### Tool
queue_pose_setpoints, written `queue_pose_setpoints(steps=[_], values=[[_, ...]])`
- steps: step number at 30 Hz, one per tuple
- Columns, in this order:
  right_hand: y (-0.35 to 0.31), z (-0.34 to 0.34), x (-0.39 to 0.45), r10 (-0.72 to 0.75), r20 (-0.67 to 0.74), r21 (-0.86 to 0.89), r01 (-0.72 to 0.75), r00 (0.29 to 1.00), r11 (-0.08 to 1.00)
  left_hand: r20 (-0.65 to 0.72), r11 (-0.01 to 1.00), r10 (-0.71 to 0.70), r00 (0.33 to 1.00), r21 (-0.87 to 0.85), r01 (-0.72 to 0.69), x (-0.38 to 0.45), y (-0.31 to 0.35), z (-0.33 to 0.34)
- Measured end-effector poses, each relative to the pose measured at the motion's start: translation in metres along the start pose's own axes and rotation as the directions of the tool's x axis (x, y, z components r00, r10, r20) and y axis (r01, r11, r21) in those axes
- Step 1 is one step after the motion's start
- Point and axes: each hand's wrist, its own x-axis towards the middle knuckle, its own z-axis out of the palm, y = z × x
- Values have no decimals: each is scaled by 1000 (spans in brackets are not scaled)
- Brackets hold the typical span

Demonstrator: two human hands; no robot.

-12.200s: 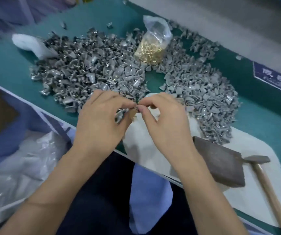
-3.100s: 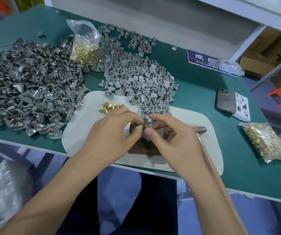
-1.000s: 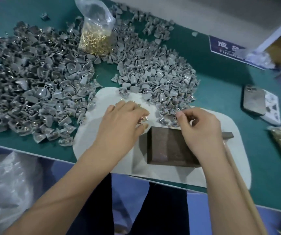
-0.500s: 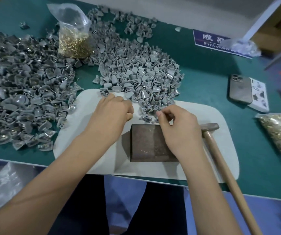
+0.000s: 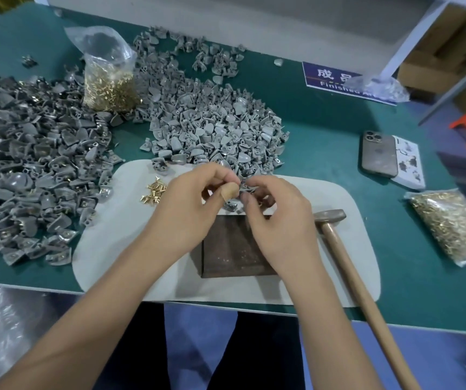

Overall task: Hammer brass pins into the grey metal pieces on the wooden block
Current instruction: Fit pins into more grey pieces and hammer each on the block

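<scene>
Your left hand (image 5: 189,212) and right hand (image 5: 279,220) meet above the far edge of the wooden block (image 5: 234,249), fingers (image 5: 230,190) of both curled and pinching one grey metal piece (image 5: 245,186) between them. Loose brass pins (image 5: 153,190) lie on the white mat (image 5: 119,249) just left of your left hand. The hammer (image 5: 347,257) rests right of the block, untouched.

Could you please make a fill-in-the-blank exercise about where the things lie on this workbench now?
1. The hammer lies on the white mat, to the ____ of the wooden block.
2. Both hands, left hand and right hand, meet just beyond the far edge of the ____.
3. The loose brass pins lie on the ____.
4. The phone lies face ____.

Missing words: right; wooden block; white mat; down
</scene>
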Motion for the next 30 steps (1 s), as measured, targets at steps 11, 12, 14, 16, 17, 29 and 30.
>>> queue_pose_setpoints(steps=[11,12,14,16,17,29,30], values=[[4,-1,2,23,45,175,-31,999,984,113,965,-184,976,-167,201,8,2,-1],[4,-1,2,23,36,186,-29,999,982,131,964,-181,975,-173,202,8,3,-2],[4,-1,2,22,-1,200,-21,1000,980,151,973,-158,976,-142,179,7,6,-2],[4,0,2,10,-33,195,-3,999,981,139,990,-118,983,-58,127,6,7,-1],[3,0,2,4,-35,191,3,999,982,125,994,-107,986,-24,111,5,7,1],[6,-1,3,60,23,169,-63,998,984,90,978,-136,987,172,119,5,8,0],[6,0,4,80,30,153,-84,996,985,87,942,-71,994,333,38,5,8,-2]])
